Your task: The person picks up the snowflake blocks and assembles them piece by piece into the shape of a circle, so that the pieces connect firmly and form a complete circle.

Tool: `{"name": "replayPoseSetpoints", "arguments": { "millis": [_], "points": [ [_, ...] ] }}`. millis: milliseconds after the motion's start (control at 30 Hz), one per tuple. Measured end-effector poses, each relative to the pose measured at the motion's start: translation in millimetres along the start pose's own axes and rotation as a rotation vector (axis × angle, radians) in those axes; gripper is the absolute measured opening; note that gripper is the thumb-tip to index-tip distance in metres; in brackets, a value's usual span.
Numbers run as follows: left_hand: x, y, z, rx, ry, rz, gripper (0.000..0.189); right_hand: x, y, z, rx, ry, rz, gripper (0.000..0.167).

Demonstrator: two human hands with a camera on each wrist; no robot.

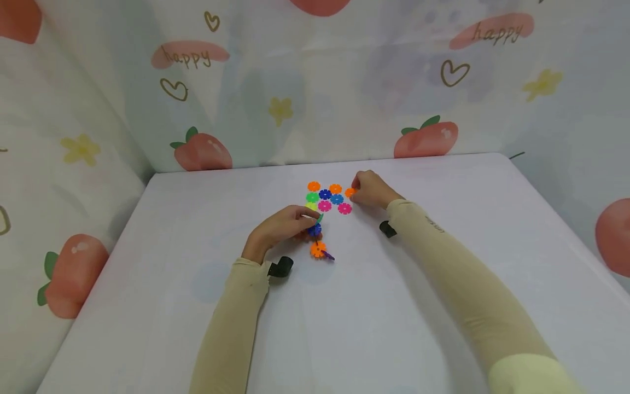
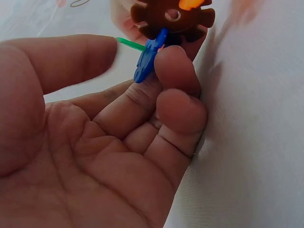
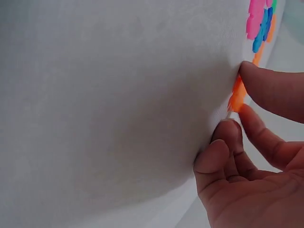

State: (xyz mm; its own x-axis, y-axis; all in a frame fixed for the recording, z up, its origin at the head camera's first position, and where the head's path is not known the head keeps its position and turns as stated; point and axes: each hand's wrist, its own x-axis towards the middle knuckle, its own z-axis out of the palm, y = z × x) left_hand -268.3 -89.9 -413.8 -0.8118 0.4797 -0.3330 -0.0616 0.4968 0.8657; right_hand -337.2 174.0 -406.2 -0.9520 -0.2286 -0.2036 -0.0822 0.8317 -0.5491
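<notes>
My left hand (image 1: pixel 280 225) holds a short chain of notched plastic flower discs just above the table. In it are a green disc (image 2: pixel 131 44), a blue disc (image 2: pixel 146 59), a brown-looking disc (image 2: pixel 153 21), an orange disc (image 1: pixel 318 250) and a purple disc (image 1: pixel 328 255) seen nearly edge-on. The left fingers curl around the blue disc, and part of the chain is hidden behind them. Farther back, my right hand (image 1: pixel 372 189) pinches a loose orange disc (image 3: pixel 238 92) between thumb and forefinger at the table surface; its other fingers are bent against the cloth.
Between the hands lie several loose discs: orange (image 1: pixel 314 186), light green (image 1: pixel 312 197), dark blue (image 1: pixel 325 194), lighter blue (image 1: pixel 337 199) and pink (image 1: pixel 325 206). A yellow disc (image 1: pixel 311 206) is partly covered by the left hand. Printed cloth (image 1: pixel 315 131) hangs behind the white table (image 1: pixel 147 284).
</notes>
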Motion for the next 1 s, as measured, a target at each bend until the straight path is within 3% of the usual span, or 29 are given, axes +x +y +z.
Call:
{"name": "replayPoseSetpoints", "arguments": {
  "millis": [133,367,700,1000],
  "points": [
    [0.9,-0.1,0.2,-0.025,-0.040,0.024,0.037,-3.8,5.5,-1.3,0.067,0.033,0.025,0.027],
    [2.2,-0.5,1.4,-0.028,-0.052,0.022,0.032,-14.6,2.2,1.7,0.322,0.025,0.040,0.021],
    [2.2,0.7,2.8,-0.056,-0.044,0.038,0.031,-34.8,-16.6,14.5,0.538,-0.054,-0.057,0.017],
    [-0.8,4.3,2.2,-0.077,-0.038,0.046,0.033,-43.2,-25.7,24.2,0.641,-0.089,-0.093,0.014]
  ]
}}
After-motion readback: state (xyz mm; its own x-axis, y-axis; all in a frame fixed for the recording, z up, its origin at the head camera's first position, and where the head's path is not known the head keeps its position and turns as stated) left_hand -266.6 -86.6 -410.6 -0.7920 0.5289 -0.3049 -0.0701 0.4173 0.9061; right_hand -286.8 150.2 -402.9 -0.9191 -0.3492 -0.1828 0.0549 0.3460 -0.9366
